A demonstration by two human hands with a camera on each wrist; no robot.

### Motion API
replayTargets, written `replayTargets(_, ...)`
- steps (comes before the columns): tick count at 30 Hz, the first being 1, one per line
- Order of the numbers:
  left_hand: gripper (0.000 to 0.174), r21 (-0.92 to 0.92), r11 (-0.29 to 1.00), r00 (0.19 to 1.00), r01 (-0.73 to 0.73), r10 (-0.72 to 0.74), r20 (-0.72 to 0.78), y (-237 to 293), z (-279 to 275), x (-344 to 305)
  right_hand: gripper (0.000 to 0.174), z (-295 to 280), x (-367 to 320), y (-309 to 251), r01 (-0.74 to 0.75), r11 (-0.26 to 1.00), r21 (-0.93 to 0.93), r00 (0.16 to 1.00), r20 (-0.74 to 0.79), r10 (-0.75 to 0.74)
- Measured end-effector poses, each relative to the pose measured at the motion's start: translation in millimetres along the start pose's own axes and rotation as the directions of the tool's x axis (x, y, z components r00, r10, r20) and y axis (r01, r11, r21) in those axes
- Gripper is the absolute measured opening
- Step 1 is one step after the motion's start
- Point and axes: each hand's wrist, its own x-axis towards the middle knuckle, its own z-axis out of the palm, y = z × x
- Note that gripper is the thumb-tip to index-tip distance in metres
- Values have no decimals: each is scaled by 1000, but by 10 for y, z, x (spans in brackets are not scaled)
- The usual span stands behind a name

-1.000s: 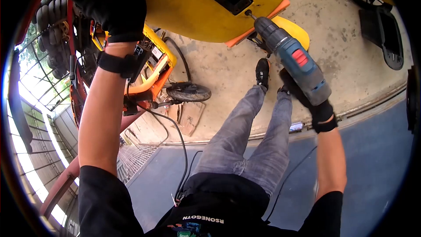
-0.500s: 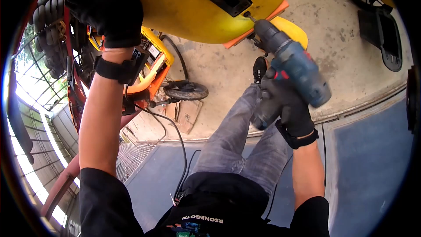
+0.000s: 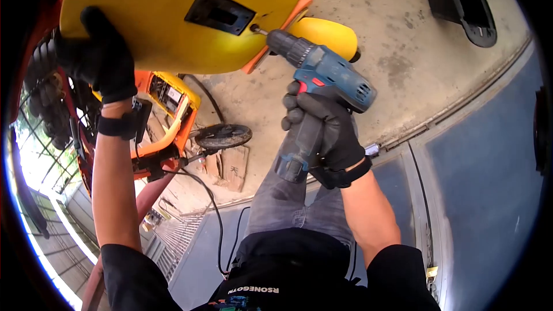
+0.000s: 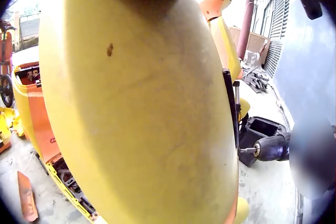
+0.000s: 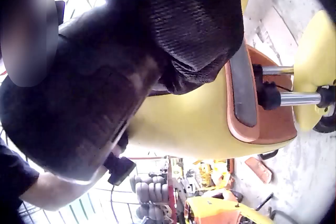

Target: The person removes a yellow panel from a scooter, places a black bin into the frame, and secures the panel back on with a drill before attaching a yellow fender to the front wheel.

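My gloved right hand [image 3: 328, 126] grips the handle of a blue cordless drill [image 3: 334, 75], index finger near the red trigger. Its bit meets a small dark hole [image 3: 254, 27] in the yellow front panel [image 3: 144, 40] of a scooter, beside a black rectangular recess [image 3: 220, 11]. In the left wrist view the drill chuck [image 4: 273, 148] stands at the panel's right edge. My gloved left hand [image 3: 103, 60] lies at the panel's left edge, one finger stretched over the yellow face; its other fingers are lost in shadow. The right wrist view shows mostly dark glove [image 5: 194, 24].
An orange and yellow scooter frame [image 3: 167, 115] stands at left beside a wheel [image 3: 223, 136] and cardboard [image 3: 233, 167]. A black open part [image 3: 466, 8] lies on the floor at right. A dark cable [image 3: 210, 196] hangs near my legs.
My right hand and the drill's handle have swung down and left, turning the drill about its bit. The bit stays at the hole. The panel appears lower and further left as the head view shifts.
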Motion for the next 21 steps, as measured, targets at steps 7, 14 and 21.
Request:
replayTargets(7,45,-4,967,956,255,-251,154,-114,-41,-24,41,89,-15,2,41,987,-152,997,76,-30)
replayTargets(14,53,-94,970,974,225,-222,47,-22,-11,-46,37,65,-31,14,45,988,-146,997,63,-36)
replayTargets(21,51,222,968,985,119,-142,92,-147,-52,-61,27,-28,54,42,49,976,-212,995,91,-30)
